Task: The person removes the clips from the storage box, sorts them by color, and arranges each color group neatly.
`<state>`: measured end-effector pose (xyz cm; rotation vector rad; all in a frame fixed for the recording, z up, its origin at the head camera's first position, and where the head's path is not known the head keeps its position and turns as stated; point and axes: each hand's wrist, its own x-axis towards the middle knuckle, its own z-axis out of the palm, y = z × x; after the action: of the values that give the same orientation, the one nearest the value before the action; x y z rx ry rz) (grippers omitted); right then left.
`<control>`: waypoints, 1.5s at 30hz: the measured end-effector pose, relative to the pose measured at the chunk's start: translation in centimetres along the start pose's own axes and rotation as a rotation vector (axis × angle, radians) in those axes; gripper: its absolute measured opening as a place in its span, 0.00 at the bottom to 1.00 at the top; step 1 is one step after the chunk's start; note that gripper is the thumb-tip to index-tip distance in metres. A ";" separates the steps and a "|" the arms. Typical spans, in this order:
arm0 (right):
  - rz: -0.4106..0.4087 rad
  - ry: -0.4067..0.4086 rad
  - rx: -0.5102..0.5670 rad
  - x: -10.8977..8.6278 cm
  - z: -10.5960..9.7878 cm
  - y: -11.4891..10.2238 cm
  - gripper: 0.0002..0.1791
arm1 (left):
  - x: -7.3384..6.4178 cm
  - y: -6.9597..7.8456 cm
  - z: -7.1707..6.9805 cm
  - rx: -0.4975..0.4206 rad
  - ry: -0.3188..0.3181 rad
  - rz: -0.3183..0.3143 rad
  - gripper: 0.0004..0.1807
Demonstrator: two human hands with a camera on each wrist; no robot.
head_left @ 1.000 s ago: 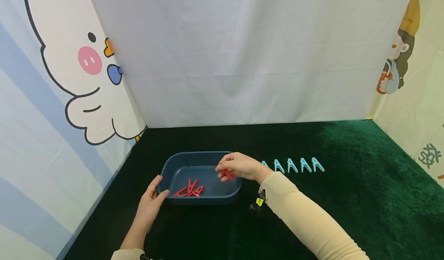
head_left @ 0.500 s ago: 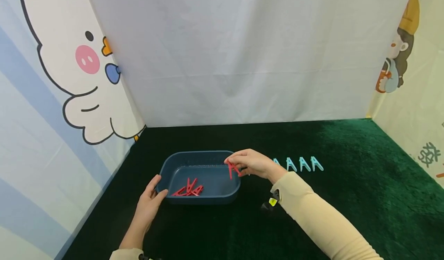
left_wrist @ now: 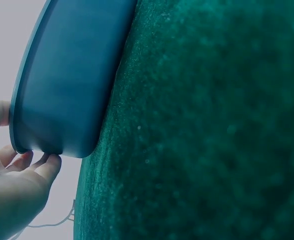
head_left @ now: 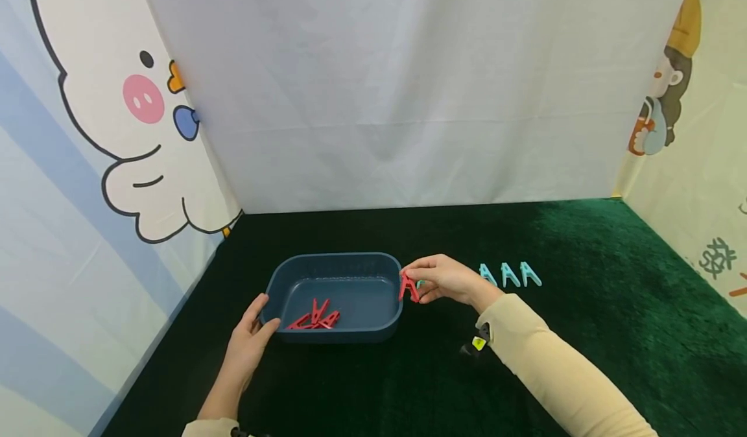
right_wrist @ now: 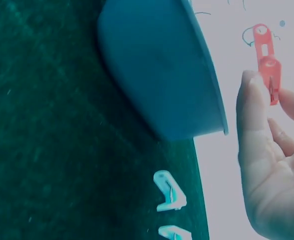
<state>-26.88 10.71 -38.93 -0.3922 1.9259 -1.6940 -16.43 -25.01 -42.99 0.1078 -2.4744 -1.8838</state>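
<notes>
My right hand pinches a red clothespin by its upper end, with its legs pointing down, just beyond the right rim of a dark blue basin. In the right wrist view this clothespin sits between thumb and fingertips, above the height of the basin's rim. At the basin's left end my left hand holds the front corner, fingers spread along the side and thumb near the front. Several red clothespins lie in a loose pile on the basin floor, toward the front left.
Light blue clothespins form a row on the dark green cloth to the right; my right hand partly covers the row's left part. A white curtain stands behind, with printed cloth walls on both sides.
My right hand has carried the red clothespin rightward from over the basin to beyond its right rim, turning it legs-down. The left hand keeps its place on the basin.
</notes>
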 end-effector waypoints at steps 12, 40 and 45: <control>0.096 0.051 0.013 -1.1 -1.4 2.0 0.22 | 0.0 0.1 -0.1 0.012 0.000 0.006 0.30; 0.122 -0.011 -0.206 -1.3 -1.2 4.2 0.24 | 0.0 -0.1 -0.1 0.007 0.001 -0.003 0.30; 0.142 0.016 -0.269 -1.2 -1.0 4.1 0.24 | 0.0 -0.1 -0.1 0.007 0.000 0.000 0.30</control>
<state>-25.90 12.89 -42.60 -0.3322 2.1466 -1.3570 -16.42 -25.08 -43.04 0.1080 -2.4812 -1.8748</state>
